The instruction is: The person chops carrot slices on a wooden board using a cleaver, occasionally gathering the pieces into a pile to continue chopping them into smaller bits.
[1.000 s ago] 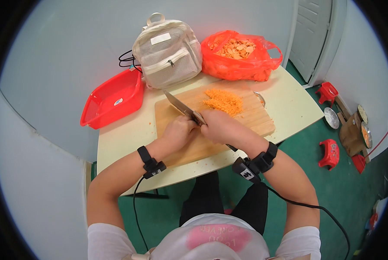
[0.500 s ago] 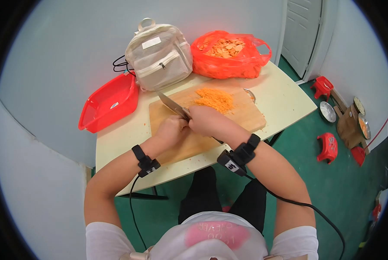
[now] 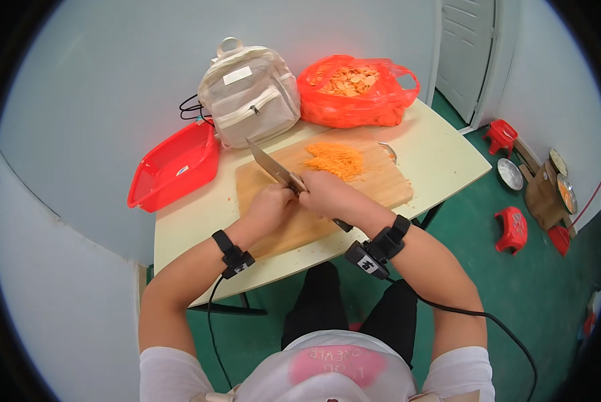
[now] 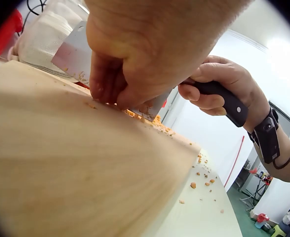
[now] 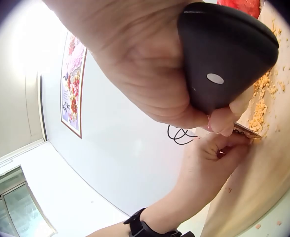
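On the wooden cutting board (image 3: 381,187) the right hand (image 3: 327,194) grips a cleaver (image 3: 272,163) by its dark handle (image 4: 219,96); the broad blade slants up and to the left in the head view. The left hand (image 3: 270,208) is close against the blade, its fingers curled down and fingertips (image 4: 105,96) touching the board. Small orange bits lie beside those fingertips; whatever they may hold is hidden. A heap of orange shreds (image 3: 337,161) rests on the board beyond the right hand.
A red basket (image 3: 173,167), a whitish mesh backpack (image 3: 250,100) and a red plastic bag (image 3: 354,110) of orange slices stand along the table's back. Crumbs dot the table (image 4: 199,207). On the floor at right are red stools (image 3: 511,230), bowls and a brown bag.
The head view has shifted a little. Both hands and the cleaver show only slight movement relative to the board, and the right hand still grips the cleaver.
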Available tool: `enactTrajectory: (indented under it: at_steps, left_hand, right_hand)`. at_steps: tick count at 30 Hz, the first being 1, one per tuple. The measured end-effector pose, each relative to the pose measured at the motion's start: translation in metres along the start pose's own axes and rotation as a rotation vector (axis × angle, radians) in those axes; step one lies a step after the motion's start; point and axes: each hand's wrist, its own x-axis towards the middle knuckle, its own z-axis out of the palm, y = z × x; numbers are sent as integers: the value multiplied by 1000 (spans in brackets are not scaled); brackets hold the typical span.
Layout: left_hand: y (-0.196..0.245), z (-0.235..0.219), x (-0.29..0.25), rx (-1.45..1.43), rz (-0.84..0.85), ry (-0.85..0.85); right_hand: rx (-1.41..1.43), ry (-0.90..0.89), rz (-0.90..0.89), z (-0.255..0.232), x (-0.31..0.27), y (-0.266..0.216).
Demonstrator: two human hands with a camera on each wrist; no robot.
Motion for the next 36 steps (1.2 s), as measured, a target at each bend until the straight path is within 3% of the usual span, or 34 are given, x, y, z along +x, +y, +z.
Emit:
enactTrajectory:
  at_steps: [1,8,11,14,26,28,36]
  left_hand:
    - [0,0,-1,0,17,17]
    - [-2,2,-4,19,21,66]
    - [-5,3,-4,36,35,42]
    - [-5,2,-4,57,40,41]
    - [-6,4,-2,-11,9,73]
    - [-3,1,-2,-17,7,52]
    - [0,0,-4,-21,-20,34]
  right_hand:
    - [84,-82,89,-6,-4,-5]
    - [103,-99,84,-11,-6,-12]
    - [-11,-157,139,-11,-1,-17]
    - [-215,-62,32,5,13,-7]
    - [-85,31,-20,7,7,-2]
    - [112,9,68,0,-4,-6]
    - [176,-88,119,-9,-10,-9]
